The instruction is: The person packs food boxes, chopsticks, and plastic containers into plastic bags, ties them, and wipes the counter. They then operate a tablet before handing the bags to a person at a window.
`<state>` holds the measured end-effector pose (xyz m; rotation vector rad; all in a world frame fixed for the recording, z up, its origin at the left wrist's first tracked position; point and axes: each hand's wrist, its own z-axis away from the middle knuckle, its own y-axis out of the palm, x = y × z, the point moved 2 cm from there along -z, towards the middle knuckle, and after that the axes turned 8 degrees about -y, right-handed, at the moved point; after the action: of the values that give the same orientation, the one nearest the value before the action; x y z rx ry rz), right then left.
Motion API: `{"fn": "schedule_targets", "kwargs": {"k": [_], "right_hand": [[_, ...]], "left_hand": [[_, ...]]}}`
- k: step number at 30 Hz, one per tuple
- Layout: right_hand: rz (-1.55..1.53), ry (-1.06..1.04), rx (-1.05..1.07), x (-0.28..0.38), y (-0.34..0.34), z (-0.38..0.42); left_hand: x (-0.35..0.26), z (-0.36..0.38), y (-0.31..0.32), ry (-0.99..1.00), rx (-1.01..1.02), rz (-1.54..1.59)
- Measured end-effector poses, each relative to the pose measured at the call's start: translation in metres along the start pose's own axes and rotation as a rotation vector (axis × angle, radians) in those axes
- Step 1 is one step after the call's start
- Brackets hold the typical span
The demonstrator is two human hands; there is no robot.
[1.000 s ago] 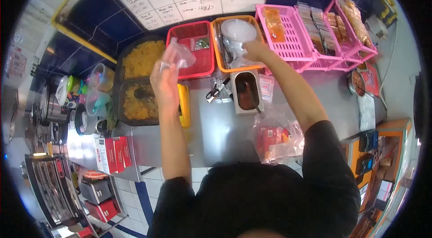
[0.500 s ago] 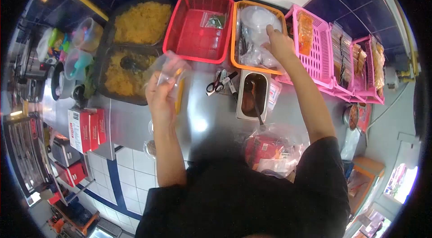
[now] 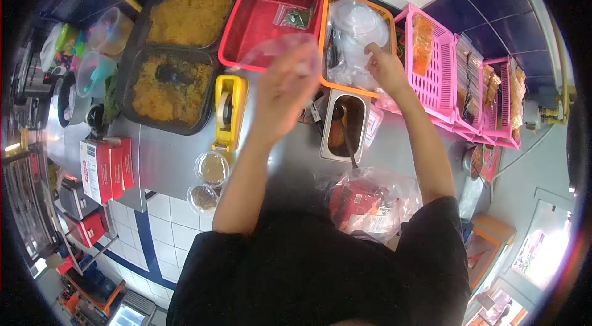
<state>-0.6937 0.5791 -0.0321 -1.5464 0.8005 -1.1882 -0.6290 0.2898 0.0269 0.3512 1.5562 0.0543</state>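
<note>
My left hand (image 3: 287,89), blurred by motion, is raised over the front of the red basket (image 3: 233,30). It is closed on a clear plastic piece (image 3: 271,48) whose exact kind I cannot make out. My right hand (image 3: 387,70) is at the right side of the orange basket (image 3: 350,89), its curled index finger and thumb apart and nothing visible between them. Just beside those fingers lie white translucent plastic lids (image 3: 357,21) and crumpled clear plastic (image 3: 353,76) inside that basket. The red basket holds a small clear bag with something green (image 3: 296,18).
Yellow rice (image 3: 191,18) fills two dark trays at left. A yellow tape dispenser (image 3: 228,113), two clear cups (image 3: 211,169), a metal container (image 3: 342,126) with a utensil and a plastic-wrapped red package (image 3: 364,203) stand on the counter. Pink baskets (image 3: 441,89) line the right.
My left hand has swung right with the clear plastic piece, from near the rice tray to before the red basket. My right hand has drawn slightly back, its index finger more curled.
</note>
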Motion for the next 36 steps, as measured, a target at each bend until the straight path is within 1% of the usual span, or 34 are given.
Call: {"fn": "schedule_targets", "kwargs": {"k": [1, 2, 3, 5, 6, 7, 8, 9, 10, 11, 12, 14, 15, 17, 18, 20, 22, 24, 25, 26, 27, 28, 29, 30, 32, 33, 34, 35, 36], "right_hand": [[-0.071, -0.002, -0.03, 0.001, -0.006, 0.001], [-0.14, -0.005, -0.061, 0.002, -0.013, 0.001], [-0.133, -0.021, -0.062, 0.004, -0.022, 0.001], [-0.188, -0.023, -0.252, 0.008, -0.046, 0.004], [-0.174, -0.037, -0.254, 0.011, -0.06, 0.006], [-0.122, -0.059, -0.348, 0.012, -0.079, 0.007], [-0.065, -0.081, -0.445, 0.011, -0.099, 0.011], [-0.038, -0.092, -0.458, 0.007, -0.118, 0.017], [-0.038, -0.028, -0.538, -0.001, -0.14, 0.027], [-0.037, 0.039, -0.624, -0.007, -0.161, 0.037], [-0.215, 0.129, -0.695, -0.01, -0.18, 0.047], [-0.47, 0.357, -0.718, -0.011, -0.216, 0.072], [-0.452, 0.372, -0.757, -0.01, -0.227, 0.083], [-0.794, 0.402, -0.867, -0.009, -0.24, 0.101], [-0.781, 0.405, -0.906, -0.011, -0.245, 0.11], [-0.951, 0.301, -0.859, -0.016, -0.24, 0.125], [-1.008, 0.271, -0.909, 0.0, -0.234, 0.134], [-1.034, 0.291, -0.881, 0.026, -0.226, 0.144], [-1.039, 0.324, -0.875, 0.045, -0.222, 0.148], [-1.055, 0.32, -0.878, 0.057, -0.212, 0.154], [-0.997, 0.241, -0.841, 0.068, -0.203, 0.159], [-0.935, 0.165, -0.806, 0.08, -0.193, 0.166], [-0.873, 0.207, -0.778, 0.091, -0.183, 0.177], [-0.876, 0.217, -0.787, 0.107, -0.176, 0.186], [-0.925, 0.266, -0.796, 0.141, -0.162, 0.203], [-0.896, 0.323, -0.815, 0.155, -0.156, 0.214], [-0.88, 0.388, -0.829, 0.166, -0.148, 0.224], [-0.865, 0.459, -0.857, 0.175, -0.139, 0.237], [-0.78, 0.336, -0.845, 0.181, -0.129, 0.251]], "left_hand": [[0.009, -0.01, 0.015, 0.092, 0.019, -0.148], [0.02, -0.021, 0.032, 0.166, 0.114, -0.3], [0.035, -0.035, 0.051, 0.242, 0.206, -0.453], [0.079, -0.067, 0.093, 0.24, 0.389, -0.791], [0.09, -0.08, 0.113, 0.085, 0.603, -0.854], [0.103, -0.09, 0.127, -0.07, 0.819, -0.909], [0.114, -0.096, 0.131, -0.044, 0.81, -0.904], [0.136, -0.101, 0.135, -0.234, 0.812, -0.687], [0.134, -0.105, 0.14, -0.415, 0.815, -0.466], [0.132, -0.113, 0.146, -0.386, 0.835, -0.78], [0.119, -0.119, 0.149, -0.346, 0.836, -1.097], [0.202, -0.146, 0.154, -0.307, 0.796, -1.26], [0.199, -0.147, 0.148, -0.298, 0.847, -1.272], [0.189, -0.145, 0.136, -0.256, 0.922, -1.293], [0.178, -0.149, 0.129, -0.25, 0.947, -1.274], [0.149, -0.149, 0.113, -0.26, 0.994, -1.239], [0.106, -0.131, 0.106, -0.267, 1.016, -1.235], [0.028, -0.106, 0.085, -0.079, 0.465, -1.022], [0.003, -0.087, 0.082, -0.077, 0.459, -1.038], [-0.022, -0.064, 0.088, 0.01, 0.361, -0.691], [-0.045, -0.041, 0.094, 0.095, 0.263, -0.343], [-0.067, -0.017, 0.1, 0.185, 0.279, -0.375], [-0.07, 0.003, 0.107, 0.3, 0.26, -0.408], [-0.068, 0.017, 0.111, 0.297, 0.273, -0.413], [-0.06, 0.038, 0.12, 0.042, 0.433, -0.227], [-0.065, 0.045, 0.122, -0.04, 0.535, -0.185], [-0.06, 0.051, 0.12, -0.037, 0.574, -0.181], [-0.053, 0.059, 0.117, 0.071, 0.551, -0.224], [-0.049, 0.066, 0.116, 0.187, 0.546, -0.259]]}}
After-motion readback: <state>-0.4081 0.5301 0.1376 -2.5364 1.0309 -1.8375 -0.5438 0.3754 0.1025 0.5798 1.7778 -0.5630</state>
